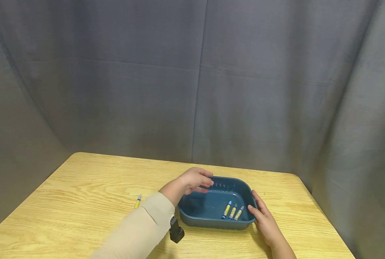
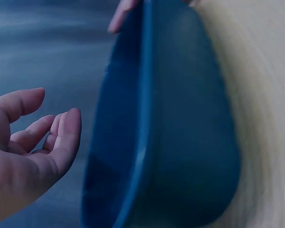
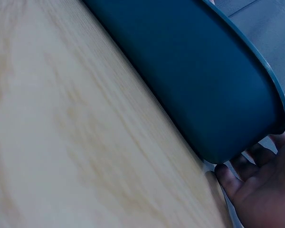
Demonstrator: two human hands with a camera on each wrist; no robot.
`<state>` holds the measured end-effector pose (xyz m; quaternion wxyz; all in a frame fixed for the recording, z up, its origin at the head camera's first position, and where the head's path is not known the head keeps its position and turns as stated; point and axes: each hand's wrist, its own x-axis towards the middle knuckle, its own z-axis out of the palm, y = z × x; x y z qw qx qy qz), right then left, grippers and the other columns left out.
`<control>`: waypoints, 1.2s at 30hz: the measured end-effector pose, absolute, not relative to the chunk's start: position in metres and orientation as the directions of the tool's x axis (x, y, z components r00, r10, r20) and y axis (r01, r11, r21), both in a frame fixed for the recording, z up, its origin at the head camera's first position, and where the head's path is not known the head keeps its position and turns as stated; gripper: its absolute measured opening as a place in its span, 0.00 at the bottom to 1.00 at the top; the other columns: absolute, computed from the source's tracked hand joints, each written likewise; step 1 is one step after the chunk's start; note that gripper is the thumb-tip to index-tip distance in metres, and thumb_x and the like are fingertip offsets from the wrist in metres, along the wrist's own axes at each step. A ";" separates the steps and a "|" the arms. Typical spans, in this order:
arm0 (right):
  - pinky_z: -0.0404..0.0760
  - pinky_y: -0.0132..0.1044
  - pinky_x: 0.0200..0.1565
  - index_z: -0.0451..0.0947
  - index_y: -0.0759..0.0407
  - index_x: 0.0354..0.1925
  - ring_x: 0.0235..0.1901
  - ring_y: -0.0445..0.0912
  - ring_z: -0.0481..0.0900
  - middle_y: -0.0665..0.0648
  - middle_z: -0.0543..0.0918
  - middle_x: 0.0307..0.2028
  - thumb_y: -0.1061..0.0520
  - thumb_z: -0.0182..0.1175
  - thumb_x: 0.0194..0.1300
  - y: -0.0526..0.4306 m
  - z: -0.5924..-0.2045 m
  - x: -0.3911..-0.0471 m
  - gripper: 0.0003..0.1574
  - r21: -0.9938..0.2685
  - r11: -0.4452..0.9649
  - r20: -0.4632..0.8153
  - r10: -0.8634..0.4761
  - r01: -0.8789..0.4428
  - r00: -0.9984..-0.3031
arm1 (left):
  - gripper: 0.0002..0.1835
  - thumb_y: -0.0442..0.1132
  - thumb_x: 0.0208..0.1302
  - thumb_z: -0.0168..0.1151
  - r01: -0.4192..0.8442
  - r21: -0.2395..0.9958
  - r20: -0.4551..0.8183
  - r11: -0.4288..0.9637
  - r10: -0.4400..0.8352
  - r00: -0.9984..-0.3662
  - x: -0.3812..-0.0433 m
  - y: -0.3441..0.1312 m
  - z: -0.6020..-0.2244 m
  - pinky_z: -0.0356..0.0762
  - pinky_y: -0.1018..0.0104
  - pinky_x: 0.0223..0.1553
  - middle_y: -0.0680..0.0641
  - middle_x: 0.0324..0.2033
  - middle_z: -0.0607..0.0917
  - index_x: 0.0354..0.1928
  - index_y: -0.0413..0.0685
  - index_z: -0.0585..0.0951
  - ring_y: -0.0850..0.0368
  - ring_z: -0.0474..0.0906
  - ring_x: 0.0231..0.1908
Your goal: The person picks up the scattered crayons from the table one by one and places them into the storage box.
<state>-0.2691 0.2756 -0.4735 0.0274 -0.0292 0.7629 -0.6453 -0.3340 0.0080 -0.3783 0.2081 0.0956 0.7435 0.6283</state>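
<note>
We're apparently steadying the blue rectangular plastic tray point(image 1: 205, 205), right hand point(image 1: 266, 221) gripping its three-o'clock rim, three yellow-wrapped crayons point(image 1: 232, 211) inside at five. Our left hand point(image 1: 195, 180) hovers empty at ten, fingers loosely parted; taking the single yellow-wrapped crayon point(image 1: 137, 202) at nine would call for pinching.

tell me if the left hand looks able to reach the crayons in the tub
Probably yes: the left hand is empty, at the far left of the open tub, and nothing visible stands between it and the three crayons inside.

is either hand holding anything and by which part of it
The right hand holds the blue bin by its right end; the left hand holds nothing.
</note>
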 end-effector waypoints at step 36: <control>0.67 0.11 0.49 0.36 0.56 0.78 0.75 0.66 0.41 0.64 0.34 0.78 0.53 0.46 0.76 0.284 -0.471 -0.262 0.43 -0.985 0.174 0.007 -0.093 -0.023 -0.996 | 0.28 0.33 0.68 0.56 -0.114 0.929 -0.164 0.351 0.118 -0.979 -0.283 -0.186 -0.442 0.82 0.54 0.53 0.25 0.61 0.70 0.65 0.23 0.64 0.40 0.78 0.53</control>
